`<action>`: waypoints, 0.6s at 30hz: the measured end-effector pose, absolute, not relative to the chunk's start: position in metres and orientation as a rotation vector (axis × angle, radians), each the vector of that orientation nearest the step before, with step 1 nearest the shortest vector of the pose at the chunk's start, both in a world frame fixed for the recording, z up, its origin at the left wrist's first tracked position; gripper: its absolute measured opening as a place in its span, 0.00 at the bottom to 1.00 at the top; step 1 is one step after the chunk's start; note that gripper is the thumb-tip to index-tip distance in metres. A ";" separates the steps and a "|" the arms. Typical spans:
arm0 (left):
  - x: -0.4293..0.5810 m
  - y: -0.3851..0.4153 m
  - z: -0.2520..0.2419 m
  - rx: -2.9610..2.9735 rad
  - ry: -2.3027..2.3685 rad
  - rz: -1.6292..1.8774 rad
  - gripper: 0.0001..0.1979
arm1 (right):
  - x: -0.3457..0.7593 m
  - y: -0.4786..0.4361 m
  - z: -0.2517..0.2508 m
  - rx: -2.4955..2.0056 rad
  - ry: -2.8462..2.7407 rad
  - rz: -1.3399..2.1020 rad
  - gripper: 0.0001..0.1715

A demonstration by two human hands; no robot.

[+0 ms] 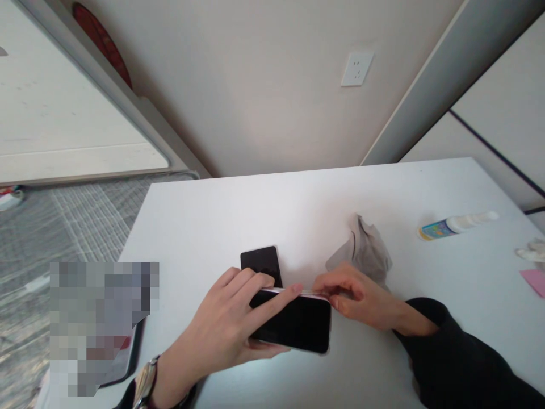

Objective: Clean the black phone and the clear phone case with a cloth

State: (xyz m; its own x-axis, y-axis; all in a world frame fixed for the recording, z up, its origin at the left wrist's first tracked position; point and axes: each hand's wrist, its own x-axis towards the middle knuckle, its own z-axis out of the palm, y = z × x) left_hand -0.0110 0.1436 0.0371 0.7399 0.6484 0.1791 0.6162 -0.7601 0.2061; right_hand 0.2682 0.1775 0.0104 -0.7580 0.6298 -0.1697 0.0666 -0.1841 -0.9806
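Black phone [293, 325] gripped by both hands just above the white table [204, 227]. The left hand [217, 324], with a watch [145, 386] on its wrist, is closed around the phone's left end: the thumb lies along the upper edge, and a finger shows below the lower edge. The right hand [353, 295] pinches the far end of the same upper edge between thumb and fingers. A thin pale strip [293, 291] runs along that edge between the two hands; its material cannot be told. Step in hand, judged from the grip: the strip is being fitted along the phone's edge. The position calls for even pressure from both hands, keeping the strip flat against the edge. Just beyond the left hand's fingertips lies a black slab [260, 261], touching or nearly touching the phone. Behind the right hand sits a crumpled grey cloth [361, 250]. Well right of that hand lie a white spray bottle [457, 225] and a pink card [534, 282]. A black sleeve [447, 352] covers the right forearm.
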 end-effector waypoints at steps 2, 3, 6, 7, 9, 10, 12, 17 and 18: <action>-0.011 0.143 0.038 2.790 1.012 0.430 0.38 | 0.269 0.177 0.008 -0.747 -1.618 2.071 0.10; -0.012 0.143 0.039 2.783 1.008 0.470 0.38 | 0.269 0.178 0.007 -0.729 -1.579 2.096 0.11; -0.013 0.142 0.039 2.768 1.053 0.523 0.36 | 0.270 0.178 0.006 -0.705 -1.488 2.120 0.13; -0.014 0.142 0.038 2.758 1.101 0.527 0.36 | 0.271 0.179 0.006 -0.698 -1.466 2.122 0.14; -0.015 0.143 0.037 2.730 1.231 0.539 0.36 | 0.272 0.179 0.006 -0.658 -1.425 2.143 0.16; -0.015 0.144 0.037 2.716 1.296 0.553 0.36 | 0.272 0.179 0.006 -0.627 -1.411 2.158 0.17; -0.015 0.144 0.035 2.710 1.392 0.572 0.35 | 0.272 0.179 0.005 -0.604 -1.411 2.163 0.21; -0.008 0.140 0.033 2.745 1.511 0.600 0.34 | 0.270 0.176 0.003 -0.766 -1.498 2.023 0.19; -0.006 0.139 0.033 2.750 1.529 0.600 0.34 | 0.269 0.176 0.003 -0.787 -1.509 2.006 0.19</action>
State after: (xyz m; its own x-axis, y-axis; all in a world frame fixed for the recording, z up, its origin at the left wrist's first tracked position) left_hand -0.0062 0.1385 0.0328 0.4746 0.8074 0.3505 0.8303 -0.5429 0.1260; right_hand 0.2690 0.1759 0.0028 -0.7049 0.6940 -0.1469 -0.0514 -0.2564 -0.9652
